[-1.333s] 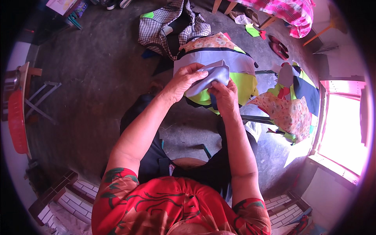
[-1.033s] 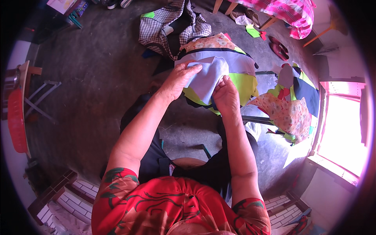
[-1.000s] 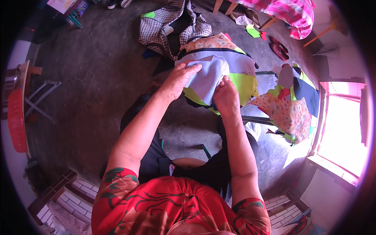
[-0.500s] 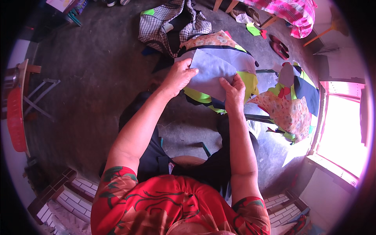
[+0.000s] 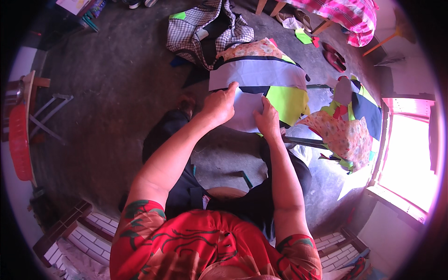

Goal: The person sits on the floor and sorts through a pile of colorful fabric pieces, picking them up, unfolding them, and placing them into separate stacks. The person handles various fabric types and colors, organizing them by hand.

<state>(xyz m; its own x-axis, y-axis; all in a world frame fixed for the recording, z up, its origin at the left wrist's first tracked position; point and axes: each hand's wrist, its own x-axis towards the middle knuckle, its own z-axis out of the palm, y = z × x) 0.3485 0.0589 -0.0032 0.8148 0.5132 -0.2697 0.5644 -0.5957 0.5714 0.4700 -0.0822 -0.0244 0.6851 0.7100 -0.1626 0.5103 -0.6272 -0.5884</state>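
Observation:
A pale grey fabric piece (image 5: 247, 109) lies low at the near side of a layered heap of cloth, between my two hands. My left hand (image 5: 220, 106) is closed at its left edge, with the index finger stretched along the cloth. Gripping the right edge is my right hand (image 5: 268, 119), its thumb and index finger at the cloth. Just beyond lies a longer pale grey strip (image 5: 259, 72). Beside my right hand is a yellow-green fabric piece (image 5: 288, 101), and a floral piece (image 5: 252, 49) tops the far side. My hands partly hide the held piece's side edges.
A checked bag (image 5: 191, 39) gapes beyond the heap. To the right, more scraps and a floral cloth (image 5: 343, 135) lie near a bright window (image 5: 408, 154). Dark red shoes (image 5: 334, 57) sit on the floor at far right. A red plastic basket (image 5: 18, 142) stands at far left.
Both hands have come down and nearer to me with the grey piece, which was held up over the heap. The grey strip and yellow-green piece beneath now show more fully.

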